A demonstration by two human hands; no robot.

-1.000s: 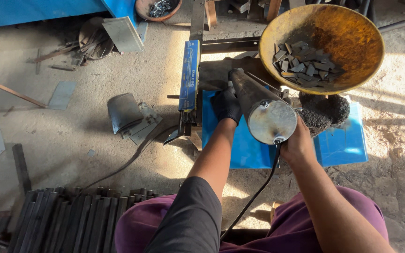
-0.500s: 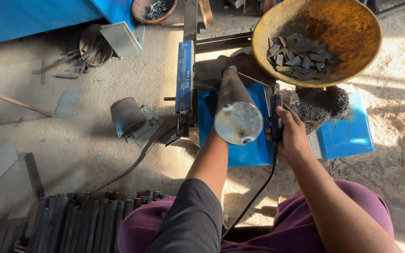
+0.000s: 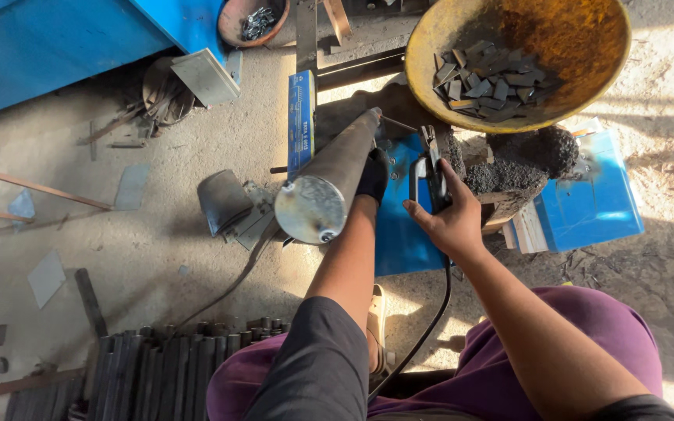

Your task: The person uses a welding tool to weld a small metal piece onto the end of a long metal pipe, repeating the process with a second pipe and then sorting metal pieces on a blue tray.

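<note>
My left hand [image 3: 374, 176], in a dark glove, grips a long grey metal tube [image 3: 329, 183] partway up. The tube leans toward me, and its flat round end faces the camera. My right hand [image 3: 452, 224] is closed on a black welding electrode holder [image 3: 431, 168] just right of the tube. The holder's black cable [image 3: 431, 320] runs down between my knees. Both hands hover over a blue metal sheet [image 3: 399, 234] on the ground.
A rusty yellow pan [image 3: 579, 35] holding several flat metal pieces [image 3: 493, 78] sits at the upper right on a dark slag-covered block [image 3: 520, 160]. A blue electrode box [image 3: 300, 117] lies left of the tube. Dark metal bars [image 3: 157, 366] are stacked at the lower left, and scrap plates lie on the concrete.
The tube's near end has swung to the left. My right hand came away from the tube's end and now holds the electrode holder beside it.
</note>
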